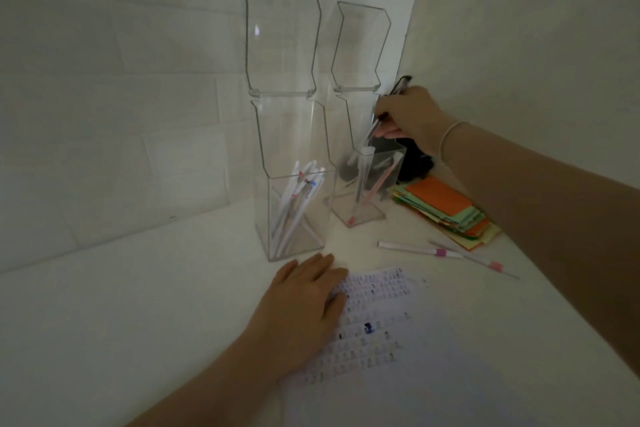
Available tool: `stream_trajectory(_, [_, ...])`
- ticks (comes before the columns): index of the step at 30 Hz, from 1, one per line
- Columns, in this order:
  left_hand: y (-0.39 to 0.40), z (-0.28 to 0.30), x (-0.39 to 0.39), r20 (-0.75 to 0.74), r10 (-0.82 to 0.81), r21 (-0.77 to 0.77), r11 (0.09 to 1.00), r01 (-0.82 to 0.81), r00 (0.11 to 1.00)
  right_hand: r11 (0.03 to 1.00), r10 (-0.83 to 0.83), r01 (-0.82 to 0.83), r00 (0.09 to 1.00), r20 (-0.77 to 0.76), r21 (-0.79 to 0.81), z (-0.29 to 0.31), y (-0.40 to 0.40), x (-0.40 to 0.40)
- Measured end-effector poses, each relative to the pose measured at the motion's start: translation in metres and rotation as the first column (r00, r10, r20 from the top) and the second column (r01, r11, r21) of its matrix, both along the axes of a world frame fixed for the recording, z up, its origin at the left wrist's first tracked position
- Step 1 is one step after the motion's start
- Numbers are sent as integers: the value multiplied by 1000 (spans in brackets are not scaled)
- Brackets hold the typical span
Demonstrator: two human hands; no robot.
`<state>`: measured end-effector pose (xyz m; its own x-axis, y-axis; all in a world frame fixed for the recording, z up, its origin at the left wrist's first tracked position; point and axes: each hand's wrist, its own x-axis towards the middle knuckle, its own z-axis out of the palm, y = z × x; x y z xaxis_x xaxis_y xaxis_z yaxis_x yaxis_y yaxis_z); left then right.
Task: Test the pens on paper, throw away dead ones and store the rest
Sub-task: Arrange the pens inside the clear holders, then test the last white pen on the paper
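Storing appears to be the step in hand. The right hand, at about one o'clock on the desk, pinches a dark pen between thumb and fingertips, tip angled down over the open mouth of the rear clear holder. Whether the pen is going in or coming out cannot be told; its tip looks to be just at the rim. That holder already contains a few pens, one pink.

The left hand lies flat, fingers together and holding nothing, pressing the test paper at six o'clock. The sheet carries rows of small marks.

The front clear holder, at twelve o'clock, holds several white pens. Two pens with pink bands lie loose at three o'clock, near a stack of coloured notes, apparently untested.

Judgement: the next move calls for a clean release into the holder, then a reach for a loose pen.
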<state>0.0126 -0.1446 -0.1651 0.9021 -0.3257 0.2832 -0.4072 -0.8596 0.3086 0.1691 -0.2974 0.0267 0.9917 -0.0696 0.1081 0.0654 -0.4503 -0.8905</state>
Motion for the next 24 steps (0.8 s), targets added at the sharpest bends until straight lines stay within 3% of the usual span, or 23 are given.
stream_trajectory(4, [0,2,-1,17,-2,-14,1000,3,1000,978,18,-28,999,-51,-205,-15,11,8])
stream_trajectory(9, [0,1,-1,33,-5,-34,999,7,999,846,96,-84,995,-6,-527,-23,14,6])
stream_trajectory(14, [1,-1,0,45,-4,-26,1000,5,999,812,162,-165,985,-55,-560,-16,10,0])
stream_trajectory(17, [1,-1,1,33,-1,-5,1000,1,999,932,60,34,967,247,-362,-13,-3,-13])
stream_trajectory(19, [1,-1,1,23,0,2,1000,0,1000,936,-90,248,857,508,-252,-18,-18,-30])
stream_trajectory(21, [1,0,1,10,-3,-12,1000,4,1000,878,-131,349,833,537,-328,-37,-33,-50])
stream_trajectory(23, [0,1,0,0,-5,-23,1000,5,1000,765,-50,295,914,404,-573,-66,-46,-66])
stream_trajectory(24, [0,1,0,-2,-6,-22,1000,6,1000,657,-1,218,957,289,-721,-80,-52,-72])
